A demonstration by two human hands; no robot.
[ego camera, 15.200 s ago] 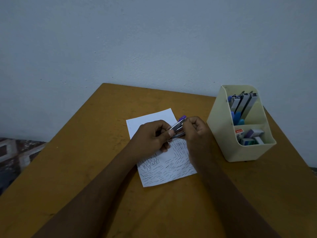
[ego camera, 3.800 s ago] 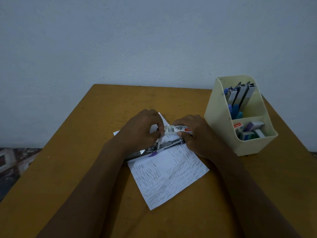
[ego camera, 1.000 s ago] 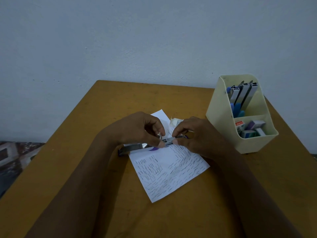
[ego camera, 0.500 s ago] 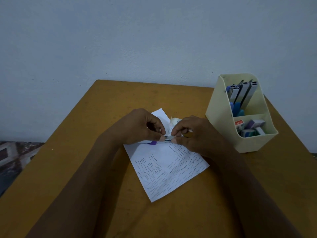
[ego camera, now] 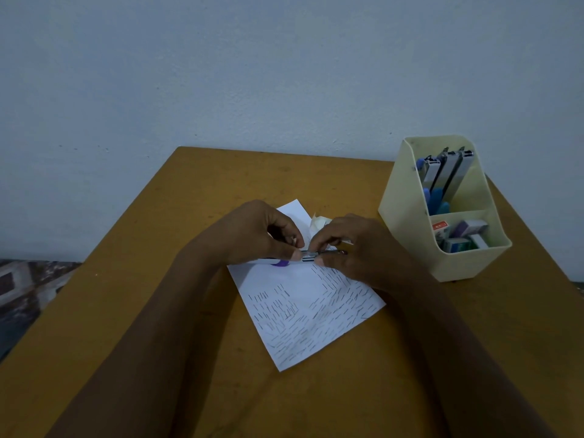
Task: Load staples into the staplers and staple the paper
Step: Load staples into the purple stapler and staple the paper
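Plain blue-grey wall at the back, with a bit of patterned floor showing on the far left. One brown wooden table butts its far edge against that wall, and there's lots of bare top on the left and near side.

Two hands meet mid-table. The left hand and right hand are close together, both pinching one slim metal stapler with a purple bit, held just over the far part of the one paper sheet. The sheet lies skewed, well clear of every table edge and covered in rows of staples. There's a pale crumpled wrapper just behind the fingers.

On the right, near the table's right edge, is one cream organizer. It has three staplers upright in the far compartment and small staple boxes in the near one, though I can't count those cleanly.
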